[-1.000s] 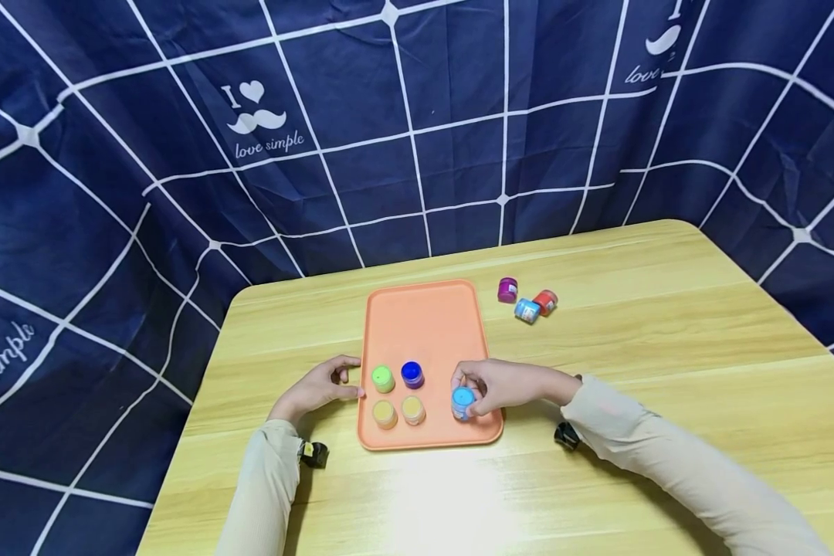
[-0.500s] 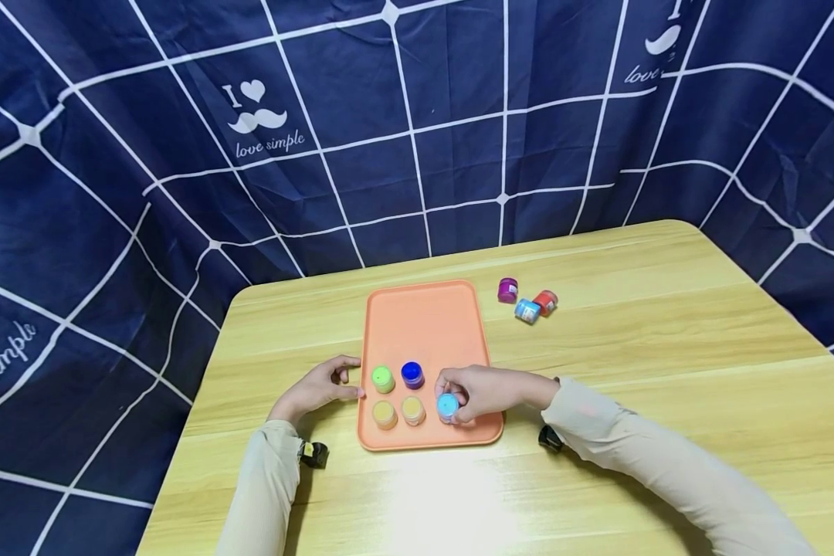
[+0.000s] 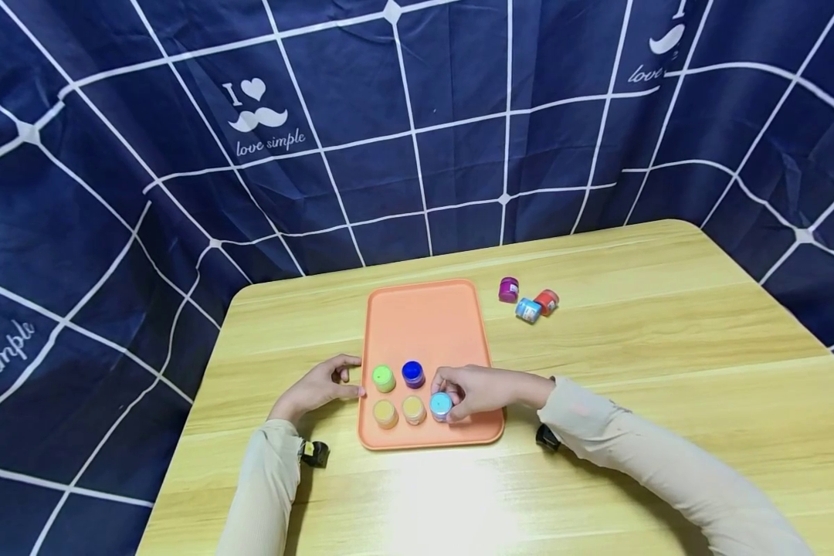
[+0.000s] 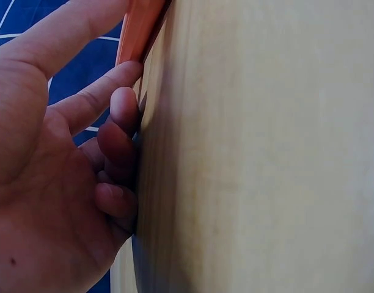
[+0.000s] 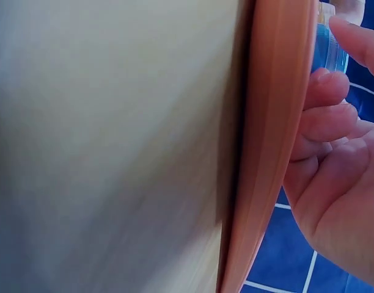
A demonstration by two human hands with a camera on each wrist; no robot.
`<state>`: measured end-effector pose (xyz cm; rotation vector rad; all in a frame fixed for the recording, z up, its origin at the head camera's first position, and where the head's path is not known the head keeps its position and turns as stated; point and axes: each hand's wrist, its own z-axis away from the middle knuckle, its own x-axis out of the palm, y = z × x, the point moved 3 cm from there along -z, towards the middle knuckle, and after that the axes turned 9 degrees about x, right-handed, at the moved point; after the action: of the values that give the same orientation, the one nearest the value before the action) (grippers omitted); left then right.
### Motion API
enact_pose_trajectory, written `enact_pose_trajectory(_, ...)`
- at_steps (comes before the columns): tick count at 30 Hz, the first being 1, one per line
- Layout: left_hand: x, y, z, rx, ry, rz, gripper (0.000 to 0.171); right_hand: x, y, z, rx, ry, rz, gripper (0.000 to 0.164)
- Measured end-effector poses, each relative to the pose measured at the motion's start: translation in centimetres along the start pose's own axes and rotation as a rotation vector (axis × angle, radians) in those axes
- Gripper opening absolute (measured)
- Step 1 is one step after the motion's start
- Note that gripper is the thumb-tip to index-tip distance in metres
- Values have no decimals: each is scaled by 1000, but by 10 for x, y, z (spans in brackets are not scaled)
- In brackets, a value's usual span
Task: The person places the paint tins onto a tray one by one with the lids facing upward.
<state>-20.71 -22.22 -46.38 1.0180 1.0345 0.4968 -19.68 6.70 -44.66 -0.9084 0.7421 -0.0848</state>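
An orange tray (image 3: 424, 324) lies on the table. In the head view, my right hand (image 3: 483, 390) pinches a light blue paint jar (image 3: 441, 405) upright at the tray's near right. The right wrist view shows part of that jar (image 5: 323, 52) beside my thumb and fingers, past the tray rim. Two yellowish jars, one of them a yellow jar (image 3: 413, 409) just left of the blue one, stand in the near row. Behind them are a green jar (image 3: 383, 378) and a dark blue jar (image 3: 413, 374). My left hand (image 3: 318, 388) touches the tray's left edge with thumb and forefinger; its other fingers are loosely bent.
Beyond the tray's far right corner, a purple jar (image 3: 508, 289), a blue jar (image 3: 528, 310) and a red jar (image 3: 547, 301) lie on their sides on the wooden table (image 3: 632, 332). A navy curtain (image 3: 459, 154) with white lines surrounds the table's far sides.
My right hand has moved left with the light blue jar, bringing it close beside the nearer yellow jar. The left hand stays at the tray's edge.
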Motion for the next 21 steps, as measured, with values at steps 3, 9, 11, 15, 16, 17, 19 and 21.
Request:
enact_pose_trajectory(3,0,1,0,4,0,0,56,-1,2,2,2,-4,-25,32)
enact_pose_trajectory(9,0,1,0,-2,1,-4,56,-2,2,4,3,-10,-31,29)
enact_pose_trajectory(11,-1,1,0,-4,3,-4,56,-3,2,5,2,-11,-36,28)
enact_pose_trajectory(15,-1,2,-1,-7,3,-3,56,-3,2,5,2,-13,-41,28)
enact_pose_trajectory(16,0,2,-1,-6,3,-2,56,-3,1,6,3,-15,-43,28)
enact_pose_trajectory(17,0,2,0,-6,2,0,56,-3,2,6,4,-16,-44,28)
enact_pose_trajectory(19,1,2,0,-4,1,2,56,-3,2,6,5,-18,-48,29)
enact_pose_trajectory(21,1,3,0,-6,1,1,56,-3,3,6,5,-21,-49,29)
